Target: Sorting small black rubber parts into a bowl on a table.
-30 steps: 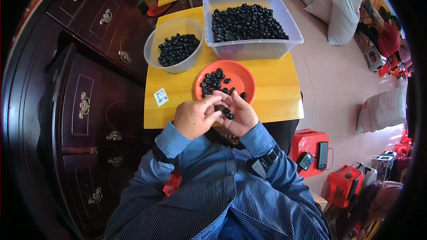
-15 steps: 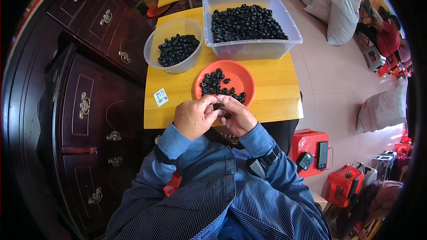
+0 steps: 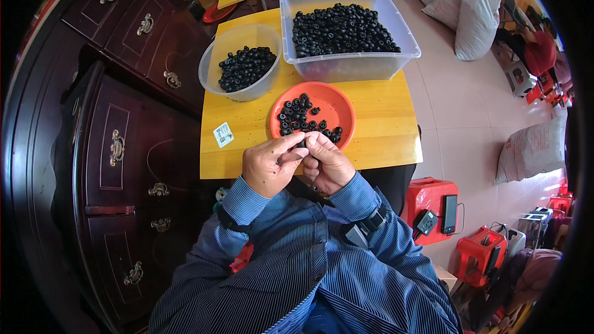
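Observation:
My left hand [image 3: 271,164] and my right hand [image 3: 330,164] meet over the near rim of an orange-red plate [image 3: 342,105]. Both are closed, thumbs and fingertips pinching a small black part [image 3: 302,144] between them. Most of that part is covered by my fingers, so its full shape does not show. On the plate lie several small black ring-shaped parts [image 3: 296,111], round with a hole in the middle, mostly at its left and near side.
Behind the plate stand a round clear tub [image 3: 210,74] and a large rectangular clear bin [image 3: 346,69], both holding black parts. A white label [image 3: 223,135] lies on the yellow table [image 3: 387,130]. Dark drawers [image 3: 117,148] rise at left; red stools [image 3: 427,201] and sacks [image 3: 476,25] stand at right.
My right fingers have curled in around the small black part, which shows less now. A second dark piece, seen earlier by my right fingers, is out of sight.

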{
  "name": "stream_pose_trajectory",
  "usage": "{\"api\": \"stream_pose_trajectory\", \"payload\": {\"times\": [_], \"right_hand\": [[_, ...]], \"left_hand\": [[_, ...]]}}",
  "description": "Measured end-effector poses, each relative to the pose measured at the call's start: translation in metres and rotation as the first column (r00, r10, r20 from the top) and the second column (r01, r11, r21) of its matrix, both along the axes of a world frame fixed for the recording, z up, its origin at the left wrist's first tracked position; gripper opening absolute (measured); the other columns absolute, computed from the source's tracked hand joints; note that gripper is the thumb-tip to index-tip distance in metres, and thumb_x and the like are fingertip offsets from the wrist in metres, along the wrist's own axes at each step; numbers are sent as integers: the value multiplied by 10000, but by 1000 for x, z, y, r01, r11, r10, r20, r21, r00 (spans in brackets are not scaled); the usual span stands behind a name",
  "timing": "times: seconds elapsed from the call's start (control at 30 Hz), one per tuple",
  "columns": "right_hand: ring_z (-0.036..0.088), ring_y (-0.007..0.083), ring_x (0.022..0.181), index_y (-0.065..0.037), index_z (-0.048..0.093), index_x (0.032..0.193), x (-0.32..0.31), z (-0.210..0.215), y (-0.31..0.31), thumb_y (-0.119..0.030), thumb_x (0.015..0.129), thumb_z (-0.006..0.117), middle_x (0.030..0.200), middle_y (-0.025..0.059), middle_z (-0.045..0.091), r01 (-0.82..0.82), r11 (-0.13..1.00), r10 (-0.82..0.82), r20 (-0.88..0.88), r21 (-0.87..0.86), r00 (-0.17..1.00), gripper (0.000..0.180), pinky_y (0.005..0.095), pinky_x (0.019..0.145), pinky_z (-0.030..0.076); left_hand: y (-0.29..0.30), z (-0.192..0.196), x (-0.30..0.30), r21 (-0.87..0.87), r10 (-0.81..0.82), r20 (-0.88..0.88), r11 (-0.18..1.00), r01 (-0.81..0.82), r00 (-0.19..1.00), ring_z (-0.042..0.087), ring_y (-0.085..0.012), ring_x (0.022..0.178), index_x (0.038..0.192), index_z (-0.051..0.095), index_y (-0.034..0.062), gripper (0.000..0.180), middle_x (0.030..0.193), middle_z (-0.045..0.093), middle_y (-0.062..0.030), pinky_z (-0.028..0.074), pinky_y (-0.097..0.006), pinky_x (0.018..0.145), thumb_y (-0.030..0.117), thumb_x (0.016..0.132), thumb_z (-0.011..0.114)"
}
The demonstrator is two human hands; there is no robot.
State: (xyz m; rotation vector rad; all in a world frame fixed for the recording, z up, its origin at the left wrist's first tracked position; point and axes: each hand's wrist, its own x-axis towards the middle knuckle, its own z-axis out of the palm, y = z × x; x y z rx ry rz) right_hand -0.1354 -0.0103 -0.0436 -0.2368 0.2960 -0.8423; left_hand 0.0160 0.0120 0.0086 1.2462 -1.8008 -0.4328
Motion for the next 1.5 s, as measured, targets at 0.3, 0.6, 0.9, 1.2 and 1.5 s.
{"api": "stream_pose_trajectory", "payload": {"times": [0.3,0.6,0.9,1.2,1.5], "right_hand": [[430,30,606,-105,610,1080,2,-2,3,-189,996,594,855,-40,578,46,999,-45,53,-13,998,120,179,539,383],[433,36,583,-71,620,1078,0,-9,4,-178,986,608,847,-13,587,25,985,-10,89,-170,996,142,184,511,374],[416,26,570,-58,619,1068,-2,-10,3,-162,978,619,841,-12,595,14,979,-7,35,-201,999,137,172,491,356],[423,20,574,-60,619,1049,-1,-11,2,-134,979,612,876,-3,631,17,974,-9,36,-228,999,102,163,495,359],[422,16,566,-64,621,1049,-3,-10,2,-145,977,619,803,-23,588,25,974,-28,-13,-226,1000,108,159,494,352]], "left_hand": [[5,1,4,-152,36,12,988,-34,999,550,-98,521,924,647,30,244,665,621,-56,419,-241,482,89,771,828],[1,23,15,123,-62,165,992,42,984,590,-186,526,846,590,42,384,636,573,-55,448,-306,498,335,781,830],[2,25,15,161,-107,216,984,72,970,633,-218,563,845,605,43,388,672,621,-83,480,-319,528,359,780,820],[1,21,16,132,-106,289,989,70,952,687,-267,632,815,563,59,431,726,678,-89,518,-370,540,456,847,727],[1,19,16,140,-106,325,988,63,940,694,-270,651,832,574,55,445,749,688,-88,524,-383,559,484,875,685]]}}
